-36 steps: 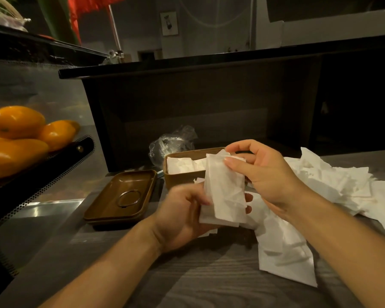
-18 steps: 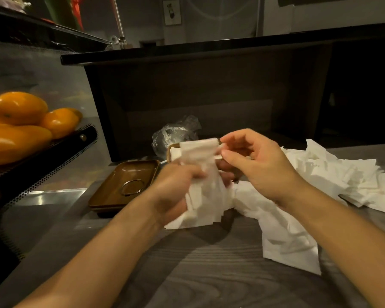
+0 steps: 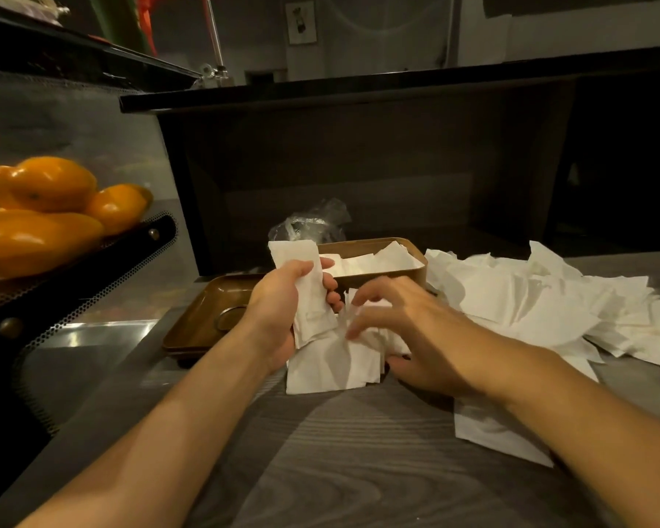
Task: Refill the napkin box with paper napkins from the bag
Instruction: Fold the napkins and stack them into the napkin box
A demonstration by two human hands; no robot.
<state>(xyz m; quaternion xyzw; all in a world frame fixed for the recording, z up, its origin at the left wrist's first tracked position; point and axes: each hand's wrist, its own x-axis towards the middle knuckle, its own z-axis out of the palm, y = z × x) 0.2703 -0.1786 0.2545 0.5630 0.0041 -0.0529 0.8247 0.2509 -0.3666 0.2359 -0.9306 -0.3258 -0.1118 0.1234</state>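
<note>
My left hand point(image 3: 282, 299) grips a small stack of folded white napkins point(image 3: 309, 299), held upright in front of the brown napkin box point(image 3: 420, 274). The box stands open with several white napkins lying inside. My right hand point(image 3: 408, 333) is lowered onto a few loose napkins point(image 3: 332, 367) on the wooden counter, its fingers curled over them; the motion blurs the fingertips. A crumpled clear plastic bag point(image 3: 313, 222) lies just behind the box.
The box's brown lid point(image 3: 206, 318) lies upside down to the left of the box. A spread heap of loose napkins point(image 3: 530, 299) covers the counter at the right. Oranges point(image 3: 54, 207) sit in a black mesh basket at far left. A dark counter wall rises behind.
My right hand has dropped from the held stack down to the loose napkins on the counter. My left hand keeps its stack and has turned it more upright.
</note>
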